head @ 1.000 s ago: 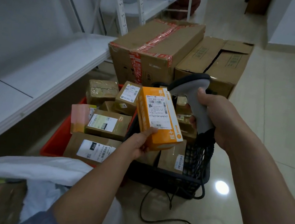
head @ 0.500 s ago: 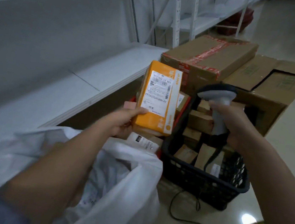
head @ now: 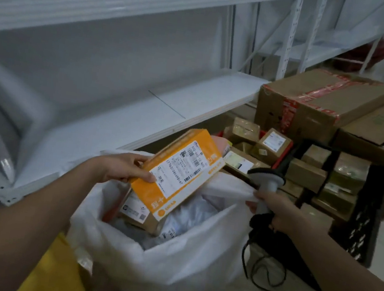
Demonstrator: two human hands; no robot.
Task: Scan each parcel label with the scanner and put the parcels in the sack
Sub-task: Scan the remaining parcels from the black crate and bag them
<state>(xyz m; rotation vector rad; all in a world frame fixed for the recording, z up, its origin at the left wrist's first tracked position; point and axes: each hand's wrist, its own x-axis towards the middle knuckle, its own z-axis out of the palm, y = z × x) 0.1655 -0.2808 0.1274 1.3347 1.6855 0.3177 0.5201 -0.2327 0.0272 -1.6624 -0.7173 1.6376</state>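
My left hand (head: 120, 168) grips an orange parcel (head: 178, 170) with a white label, tilted over the open mouth of the white sack (head: 172, 259). Several parcels lie inside the sack. My right hand (head: 272, 208) holds the grey scanner (head: 267, 181) by its handle and also pinches the sack's right rim. More brown parcels (head: 273, 143) sit in a red crate and a black basket (head: 364, 227) behind the sack.
White metal shelving (head: 142, 105) runs along the left. Two large cardboard boxes (head: 317, 102) stand behind the crates. The scanner's black cable (head: 264, 272) trails on the floor at the right of the sack.
My left hand has brought the orange parcel down and left from in front of the scanner to over the sack. My right hand, with the scanner, has moved to the sack's rim.
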